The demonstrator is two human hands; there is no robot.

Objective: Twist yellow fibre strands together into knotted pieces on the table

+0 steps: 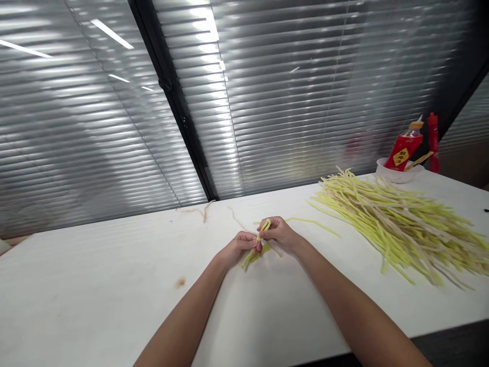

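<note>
Near the middle of the white table (114,275), both hands meet on a small bent yellow pipe cleaner (250,257). My left hand (241,246) pinches it low, with loose ends sticking out below the fingers. My right hand (278,232) is closed on the upper part, where a loop stands up between thumb and fingers. Just behind the right hand lies a loose yellow strand (317,223). A thin beige strand (237,220) runs on the table behind the hands. The fingers partly hide how the held piece is twisted.
On the right lies a large pile of yellow and beige strands (393,219). Behind it, a white bowl (395,175) holds a red bottle (403,149); a red tube (433,142) stands beside it. A beige scrap (205,211) lies near the window blinds (275,102).
</note>
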